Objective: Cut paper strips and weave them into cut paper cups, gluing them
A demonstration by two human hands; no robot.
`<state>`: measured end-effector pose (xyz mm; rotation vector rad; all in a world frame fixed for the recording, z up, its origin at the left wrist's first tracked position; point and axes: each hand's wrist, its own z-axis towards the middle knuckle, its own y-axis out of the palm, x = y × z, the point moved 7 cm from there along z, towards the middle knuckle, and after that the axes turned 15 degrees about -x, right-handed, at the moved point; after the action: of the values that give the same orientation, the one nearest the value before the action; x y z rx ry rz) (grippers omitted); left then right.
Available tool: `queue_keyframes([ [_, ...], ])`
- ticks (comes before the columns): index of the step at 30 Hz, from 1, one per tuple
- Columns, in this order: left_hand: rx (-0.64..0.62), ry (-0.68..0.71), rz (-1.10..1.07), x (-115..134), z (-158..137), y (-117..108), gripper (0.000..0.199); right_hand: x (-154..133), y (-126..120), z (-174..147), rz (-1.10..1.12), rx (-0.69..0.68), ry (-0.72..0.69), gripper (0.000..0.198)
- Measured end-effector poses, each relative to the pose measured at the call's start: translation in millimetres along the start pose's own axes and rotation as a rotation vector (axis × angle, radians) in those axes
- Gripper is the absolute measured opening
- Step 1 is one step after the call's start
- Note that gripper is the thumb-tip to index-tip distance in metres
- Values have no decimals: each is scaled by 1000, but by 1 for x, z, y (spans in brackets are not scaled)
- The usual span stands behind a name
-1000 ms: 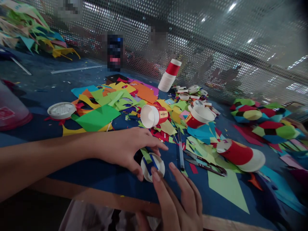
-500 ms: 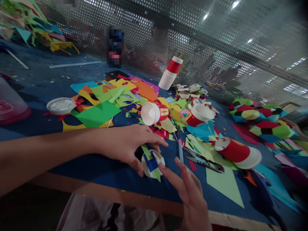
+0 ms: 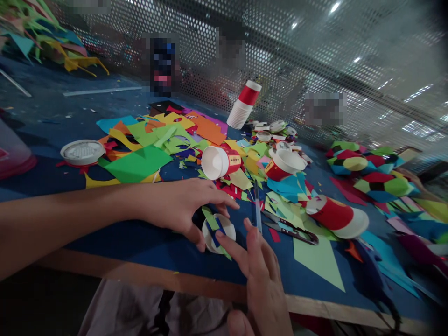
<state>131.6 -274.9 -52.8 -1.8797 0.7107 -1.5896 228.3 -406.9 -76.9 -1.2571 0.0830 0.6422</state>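
Observation:
A small white round piece [image 3: 228, 226], which looks like a cut-off paper cup base, lies near the table's front edge. Across it run a blue paper strip [image 3: 213, 236] and a light green strip [image 3: 209, 217]. My left hand [image 3: 189, 207] curves around its left and far side, thumb and fingers apart. From the right, my right hand [image 3: 261, 266] reaches in with fingers extended, and its index fingertip presses on the blue strip. Part of the disc is hidden under that finger. Scissors [image 3: 297, 233] with dark handles lie to the right, beside a narrow clear strip [image 3: 258, 210].
Beyond my hands lie coloured paper scraps [image 3: 168, 140] and a tipped paper cup [image 3: 214, 162]. Another red-and-white cup [image 3: 338, 217] lies at right. A cup stack [image 3: 245, 103] stands farther back. Folded paper balls [image 3: 381, 184] sit at far right, a translucent container [image 3: 14, 151] at left.
My right hand has moved left, and its index finger now lies over the blue strip on the disc. My left hand stays around the disc. The whole view has shifted slightly.

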Motion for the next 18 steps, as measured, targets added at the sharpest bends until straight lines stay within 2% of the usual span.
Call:
queue_keyframes([
  [5,-14,-38,-2,-1,-1,0,83,12,4,-4,26,38,2,70],
  [10,-4,-30,0,0,-2,1,82,12,4,-2,-76,95,-100,75],
  [14,14,-26,30,1,-1,-1,82,2,3,6,-130,3,-43,76],
  [18,18,-19,31,0,0,-2,82,-9,3,9,-202,-54,-52,75],
])
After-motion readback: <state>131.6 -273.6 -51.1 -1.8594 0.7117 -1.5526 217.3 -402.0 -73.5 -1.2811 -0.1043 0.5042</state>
